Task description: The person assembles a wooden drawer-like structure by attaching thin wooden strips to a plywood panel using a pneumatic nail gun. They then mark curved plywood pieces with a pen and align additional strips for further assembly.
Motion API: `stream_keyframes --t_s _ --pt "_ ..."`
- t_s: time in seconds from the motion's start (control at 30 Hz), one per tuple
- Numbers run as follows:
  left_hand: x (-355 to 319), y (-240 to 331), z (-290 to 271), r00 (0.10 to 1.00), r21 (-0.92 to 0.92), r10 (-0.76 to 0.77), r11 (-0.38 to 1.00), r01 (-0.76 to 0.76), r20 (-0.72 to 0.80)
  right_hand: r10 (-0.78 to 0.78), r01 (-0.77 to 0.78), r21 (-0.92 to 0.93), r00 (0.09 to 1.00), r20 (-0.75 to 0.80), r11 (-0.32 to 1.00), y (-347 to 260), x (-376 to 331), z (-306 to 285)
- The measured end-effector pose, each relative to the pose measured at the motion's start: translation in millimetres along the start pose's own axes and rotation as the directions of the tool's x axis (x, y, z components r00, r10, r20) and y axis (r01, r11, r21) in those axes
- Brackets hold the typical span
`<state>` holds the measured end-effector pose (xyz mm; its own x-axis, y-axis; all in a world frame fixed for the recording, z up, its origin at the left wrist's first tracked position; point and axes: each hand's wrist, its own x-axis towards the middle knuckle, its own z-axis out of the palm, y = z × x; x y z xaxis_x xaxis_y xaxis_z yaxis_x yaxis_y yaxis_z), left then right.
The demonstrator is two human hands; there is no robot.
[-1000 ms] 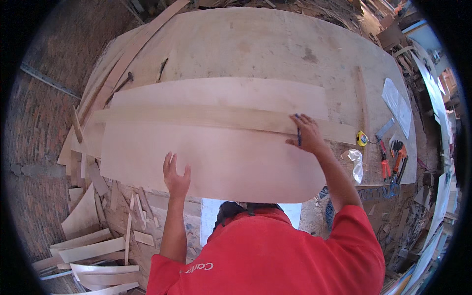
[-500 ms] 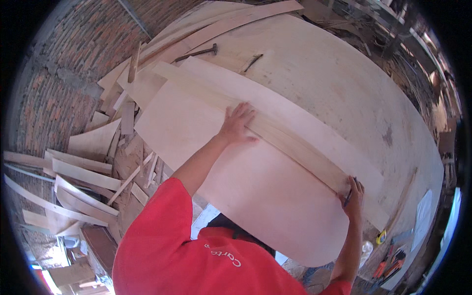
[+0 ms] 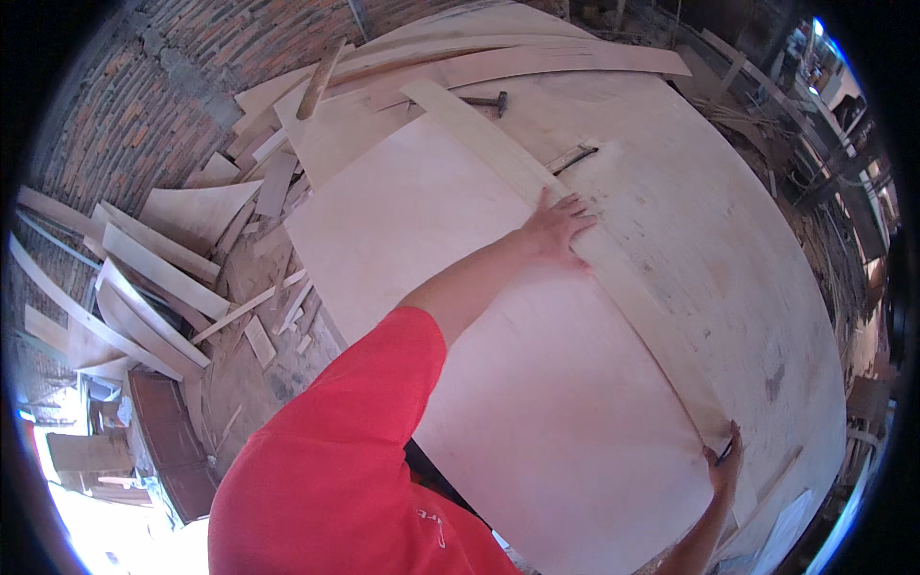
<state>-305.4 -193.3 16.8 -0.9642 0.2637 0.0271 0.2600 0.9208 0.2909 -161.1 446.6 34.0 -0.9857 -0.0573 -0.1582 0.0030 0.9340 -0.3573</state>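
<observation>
A pale, thin wooden sheet (image 3: 565, 383) lies in front of me on a larger board. Along its far side runs a long straight wooden strip (image 3: 637, 311). My left hand (image 3: 559, 232) presses on the strip around its middle, fingers spread and open. At the strip's near right end is my right hand (image 3: 725, 467), its fingers curled against the wood. A dark, slim pen-like tool (image 3: 725, 449) is held in that hand; whether it is a pen or a pencil I cannot tell.
A hammer (image 3: 500, 103) and a dark slender tool (image 3: 575, 159) lie on the large board (image 3: 709, 192) beyond the strip. Offcuts (image 3: 163, 259) pile up at left by the brick wall (image 3: 115, 125). A loose plank (image 3: 321, 81) rests at the far left.
The strip has shifted away from me, from inside the sheet to its far edge, both hands moving with it. The view has also turned, so the surroundings appear displaced.
</observation>
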Motion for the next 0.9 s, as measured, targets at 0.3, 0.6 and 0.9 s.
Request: stream_keyframes --t_s 0.3,0.6,0.9 --pt "22.7 5.2 -8.2 1.0 0.014 -0.001 1.0 0.002 -0.029 0.038 -0.038 0.01 0.998 0.051 0.999 13.0 36.7 -13.4" --pt "32.6 4.3 -7.7 0.999 0.092 -0.038 0.995 0.038 -0.006 -0.045 0.045 0.002 0.998 0.047 0.999 15.1 41.1 -20.7" --pt "33.6 0.7 -4.1 0.999 0.039 -0.019 0.999 0.02 -0.035 0.01 -0.01 -0.021 0.999 0.038 1.0 2.6 38.5 -21.9"
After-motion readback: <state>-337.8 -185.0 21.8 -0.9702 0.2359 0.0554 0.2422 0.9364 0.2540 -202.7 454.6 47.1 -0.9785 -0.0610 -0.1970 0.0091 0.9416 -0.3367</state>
